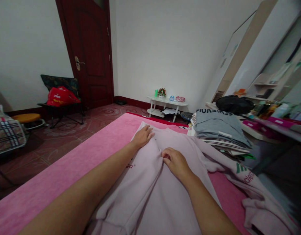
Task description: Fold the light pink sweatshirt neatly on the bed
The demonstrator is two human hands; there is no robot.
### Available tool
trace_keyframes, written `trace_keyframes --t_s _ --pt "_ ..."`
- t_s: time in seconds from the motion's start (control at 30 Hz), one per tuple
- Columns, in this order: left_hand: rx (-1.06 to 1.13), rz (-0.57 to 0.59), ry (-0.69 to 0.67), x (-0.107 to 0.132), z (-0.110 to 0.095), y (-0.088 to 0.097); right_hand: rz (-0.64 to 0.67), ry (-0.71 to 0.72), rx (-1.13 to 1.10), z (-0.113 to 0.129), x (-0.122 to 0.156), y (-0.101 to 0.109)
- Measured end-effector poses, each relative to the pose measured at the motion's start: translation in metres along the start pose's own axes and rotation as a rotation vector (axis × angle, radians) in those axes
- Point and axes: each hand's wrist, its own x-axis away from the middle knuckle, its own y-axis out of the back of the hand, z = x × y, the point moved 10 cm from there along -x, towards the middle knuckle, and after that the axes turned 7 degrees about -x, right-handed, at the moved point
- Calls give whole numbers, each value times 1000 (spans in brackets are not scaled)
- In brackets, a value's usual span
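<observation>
A pale pink garment (150, 189) lies spread on a pink bed cover (67, 169). My left hand (142, 136) rests flat on its far left part, fingers stretched out and open. My right hand (175, 161) sits near the middle of the garment with its fingers curled, pinching a fold of the fabric. One sleeve with green and red lettering (245, 174) trails off to the right.
A stack of folded clothes (219, 130) sits at the bed's far right. Beyond are a cluttered shelf (275, 120), a small white table (166, 106), a dark red door (89, 52), and a chair with a red bag (61, 96).
</observation>
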Motion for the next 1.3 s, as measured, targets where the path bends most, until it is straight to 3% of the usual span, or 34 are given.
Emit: trace_keyframes --t_s 0.17,0.37,0.57,0.7,0.83,1.07,1.17,1.23,1.3 --pt "44 121 17 0 15 -25 88 -11 -26 -8 4 8" --pt "72 183 35 1 15 -29 230 -68 116 -9 10 5" --pt "43 253 82 16 4 -30 -73 -76 256 26 0 41" --pt "25 323 93 43 -5 -20 74 -12 112 47 2 10" --pt "-53 383 69 81 -17 -4 173 32 52 53 11 -20" --pt "-178 299 -82 126 -46 27 189 56 -108 58 21 -21" --pt "-175 321 -156 129 -56 31 178 35 -212 48 30 -3" --pt "-168 357 -174 128 -59 30 1 -40 -165 24 40 35" --pt "-158 382 -172 126 -61 29 -248 -109 33 -4 60 89"
